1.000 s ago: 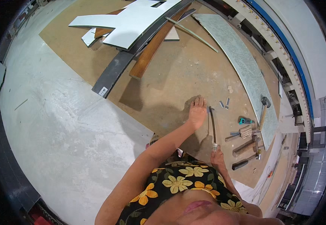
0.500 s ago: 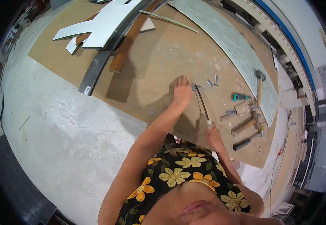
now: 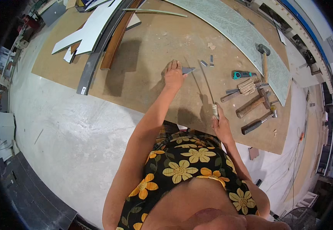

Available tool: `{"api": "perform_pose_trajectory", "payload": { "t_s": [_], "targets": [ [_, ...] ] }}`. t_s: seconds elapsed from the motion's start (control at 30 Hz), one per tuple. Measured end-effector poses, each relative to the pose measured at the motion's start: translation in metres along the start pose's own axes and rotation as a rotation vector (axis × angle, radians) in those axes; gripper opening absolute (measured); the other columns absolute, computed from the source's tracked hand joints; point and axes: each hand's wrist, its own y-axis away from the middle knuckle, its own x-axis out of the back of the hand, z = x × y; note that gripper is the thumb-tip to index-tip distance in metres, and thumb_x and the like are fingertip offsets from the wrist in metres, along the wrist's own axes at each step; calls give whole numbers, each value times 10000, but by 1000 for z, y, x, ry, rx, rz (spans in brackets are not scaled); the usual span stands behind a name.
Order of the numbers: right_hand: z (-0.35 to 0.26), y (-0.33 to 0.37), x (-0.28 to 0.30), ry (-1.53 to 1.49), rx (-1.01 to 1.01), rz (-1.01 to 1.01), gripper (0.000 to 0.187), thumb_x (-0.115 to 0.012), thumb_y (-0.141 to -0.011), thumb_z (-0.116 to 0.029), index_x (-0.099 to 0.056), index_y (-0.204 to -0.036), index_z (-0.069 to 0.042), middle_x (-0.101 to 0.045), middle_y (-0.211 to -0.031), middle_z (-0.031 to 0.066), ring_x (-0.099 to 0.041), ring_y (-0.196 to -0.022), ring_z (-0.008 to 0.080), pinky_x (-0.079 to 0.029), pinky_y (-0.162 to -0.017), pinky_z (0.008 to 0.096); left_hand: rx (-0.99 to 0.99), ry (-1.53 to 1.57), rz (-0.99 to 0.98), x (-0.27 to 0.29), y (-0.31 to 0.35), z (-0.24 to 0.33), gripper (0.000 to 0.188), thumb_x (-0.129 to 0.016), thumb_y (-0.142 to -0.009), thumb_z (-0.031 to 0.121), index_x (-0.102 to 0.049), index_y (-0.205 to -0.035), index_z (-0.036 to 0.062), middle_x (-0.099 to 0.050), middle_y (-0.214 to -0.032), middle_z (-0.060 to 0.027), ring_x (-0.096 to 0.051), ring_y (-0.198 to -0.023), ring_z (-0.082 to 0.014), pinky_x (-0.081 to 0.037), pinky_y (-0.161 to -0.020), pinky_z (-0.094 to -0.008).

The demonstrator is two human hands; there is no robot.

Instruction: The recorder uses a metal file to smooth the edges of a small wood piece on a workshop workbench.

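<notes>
My left hand [image 3: 173, 76] presses down on the brown board, with a small grey pointed piece [image 3: 188, 70] sticking out from under its thumb side. My right hand [image 3: 222, 126] is closed round the pale handle of a long thin file [image 3: 207, 83]. The file's dark blade slants up and to the left, its tip just right of the grey piece, with a gap between them. Two small grey rectangular pieces [image 3: 211, 60] [image 3: 203, 63] lie beyond the tip. Part of the grey piece is hidden by my left hand.
Right of the file lie a teal-handled tool [image 3: 243, 74], hammers [image 3: 255, 104] [image 3: 259, 122] and a mallet [image 3: 264, 57]. A pale green patterned panel [image 3: 228, 30] crosses the far right. White cut-out boards [image 3: 93, 28] and a dark plank [image 3: 89, 71] are stacked at left on the brown board [image 3: 151, 50].
The file has shifted away from the grey piece, so a gap shows between its tip and the piece. My left hand still holds the piece. The whole view has shifted somewhat.
</notes>
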Motion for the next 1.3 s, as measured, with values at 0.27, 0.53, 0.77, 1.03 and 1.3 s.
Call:
{"api": "perform_pose_trajectory", "payload": {
  "t_s": [0.27, 0.53, 0.77, 1.03, 1.3],
  "targets": [
    [-4, -41, -23, -124, -341, -228, 521, -475, -960, -133, -318, -1456, -166, -626, -815, 252, -619, -747, 426, -481, -679, 462, 70, -62, -59, 11, 2, 15, 707, -687, -826, 371, -412, -1396, 55, -357, -1450, -166, -323, -1360, -326, -286, -1111, -469],
    [13, -61, -52, -16, -179, -146, 520, -484, -948, -130, -334, -1445, -170, -628, -872, 290, -622, -841, 459, -478, -731, 498, 58, -59, 22, -3, 1, 5, 701, -705, -803, 355, -434, -1379, 62, -391, -1429, -177, -351, -1344, -332, -324, -1085, -473],
    [10, -68, -55, -40, -141, -92, 520, -502, -932, -102, -356, -1430, -143, -626, -897, 302, -614, -859, 474, -474, -717, 497, 30, -53, 58, -4, 1, 4, 680, -711, -798, 347, -456, -1351, 45, -422, -1390, -174, -374, -1320, -340, -342, -1074, -454],
    [3, -115, -69, -2, -164, -128, 478, -480, -942, -107, -370, -1408, -107, -612, -912, 327, -603, -895, 481, -465, -747, 501, -3, -22, 7, 3, 0, 5, 679, -693, -831, 324, -425, -1370, 9, -393, -1413, -229, -351, -1337, -372, -294, -1112, -456],
    [2, -106, -62, -22, -188, -145, 471, -469, -930, -99, -386, -1394, -100, -605, -887, 332, -596, -864, 491, -455, -732, 507, 22, -65, -48, 1, -3, 3, 718, -686, -836, 346, -386, -1397, 14, -359, -1433, -201, -328, -1348, -371, -307, -1104, -453]
  ]
}}
